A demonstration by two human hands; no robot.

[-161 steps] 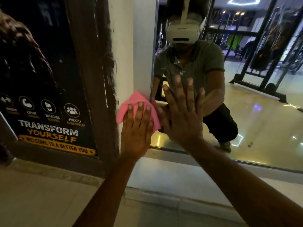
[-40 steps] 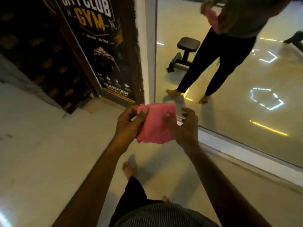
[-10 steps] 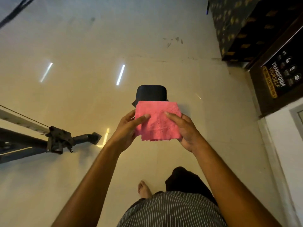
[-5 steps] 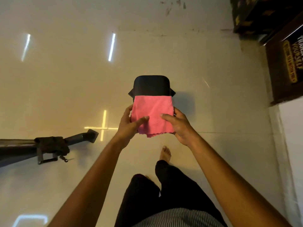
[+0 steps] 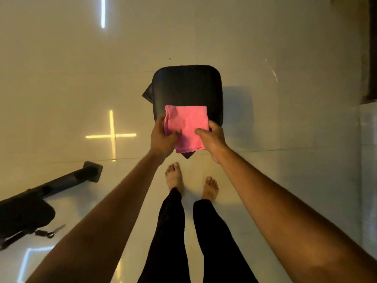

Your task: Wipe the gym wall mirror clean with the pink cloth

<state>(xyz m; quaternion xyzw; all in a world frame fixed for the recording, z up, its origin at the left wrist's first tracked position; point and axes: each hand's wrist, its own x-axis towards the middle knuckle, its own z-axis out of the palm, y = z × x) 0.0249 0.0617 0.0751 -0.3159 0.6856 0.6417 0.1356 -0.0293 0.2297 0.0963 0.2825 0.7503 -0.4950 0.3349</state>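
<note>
1. Since half a second ago, black padded seat looms closer; both feet now planted.
2. Left hand and right hand pinch folded pink cloth over the seat, maybe touching.

1. I take this for a gym floor, seen looking straight down.
2. A black padded seat stands ahead of me, of the kind fitted to an exercise bench.
3. At my lower left lies a dark metal bar ending in a square foot, with a black pad beside it: part of a training machine.
4. The pale, glossy floor tiles mirror strip lights.
</note>
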